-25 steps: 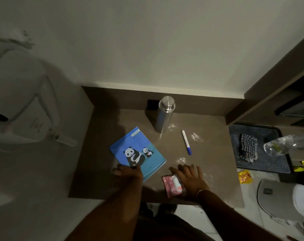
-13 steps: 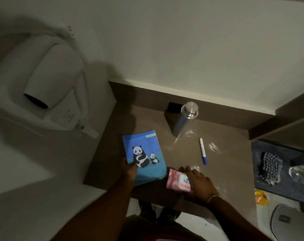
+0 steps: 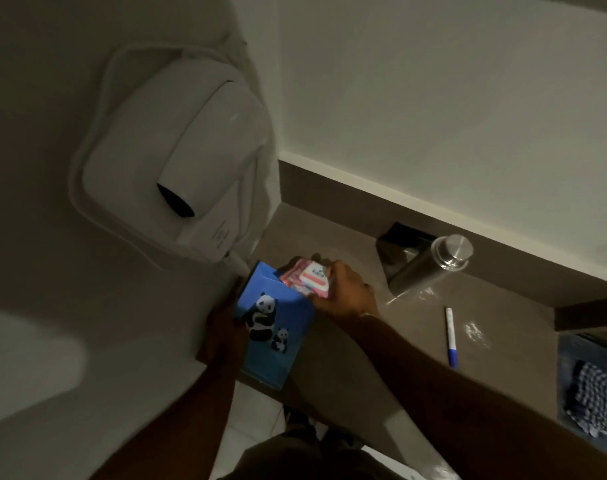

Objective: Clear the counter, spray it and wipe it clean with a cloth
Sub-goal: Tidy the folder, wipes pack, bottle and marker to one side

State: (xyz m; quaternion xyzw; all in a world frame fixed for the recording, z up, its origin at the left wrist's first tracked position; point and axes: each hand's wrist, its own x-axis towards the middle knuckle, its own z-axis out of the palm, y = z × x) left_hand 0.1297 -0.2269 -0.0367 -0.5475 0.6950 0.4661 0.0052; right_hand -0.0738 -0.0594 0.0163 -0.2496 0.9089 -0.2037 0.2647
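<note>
My left hand (image 3: 224,336) grips the left edge of a blue panda notebook (image 3: 278,327), which is lifted off the brown counter (image 3: 336,348) near its left end. My right hand (image 3: 347,292) holds a pink wipes packet (image 3: 307,280) on the top part of the notebook. A steel bottle (image 3: 430,265) stands at the back of the counter. A white pen with a blue cap (image 3: 450,336) lies to its right, beside white powdery smears (image 3: 475,332). A checked cloth (image 3: 589,396) lies on a dark mat (image 3: 572,355) at the far right.
A white wall-mounted hair dryer (image 3: 177,164) hangs on the left wall above the counter's left end. A low brown backsplash (image 3: 347,188) runs along the back wall. Pale floor tiles (image 3: 250,427) show below the counter's front edge.
My left hand has lifted the notebook toward the left. My right hand has picked the pink packet off the counter and carried it onto the notebook. The view has swung left.
</note>
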